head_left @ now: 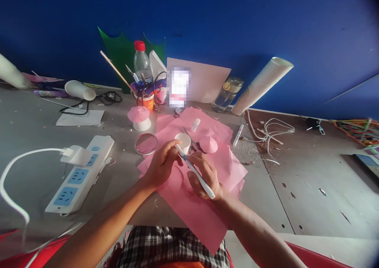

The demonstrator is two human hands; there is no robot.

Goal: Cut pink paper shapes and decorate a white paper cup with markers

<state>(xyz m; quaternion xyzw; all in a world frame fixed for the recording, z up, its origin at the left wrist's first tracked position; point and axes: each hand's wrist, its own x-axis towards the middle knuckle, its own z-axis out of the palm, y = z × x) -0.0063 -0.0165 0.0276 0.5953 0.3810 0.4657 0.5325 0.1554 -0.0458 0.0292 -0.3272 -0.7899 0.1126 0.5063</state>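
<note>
My right hand (pixel 204 171) is closed around a white marker pen (pixel 199 177) with a blue band, held slanting over pink paper sheets (pixel 207 224). At the pen's upper left end, the fingers of my left hand (pixel 162 161) pinch its tip or cap; which of the two I cannot tell. Just beyond my fingers stands a white paper cup (pixel 183 141). Dark-handled scissors (pixel 194 147) lie beside it, partly hidden. A pink paper cone (pixel 209 145) rests right of them. To the left is a clear ring, perhaps a tape roll (pixel 145 143).
A power strip (pixel 81 175) with a plugged charger (pixel 75 156) lies left. A pink-topped cup (pixel 139 118), a bottle (pixel 142 62), a lit phone (pixel 179 86), a water bottle (pixel 226 96) and a leaning cup stack (pixel 262 86) line the blue wall. A white cable (pixel 269 128) lies right.
</note>
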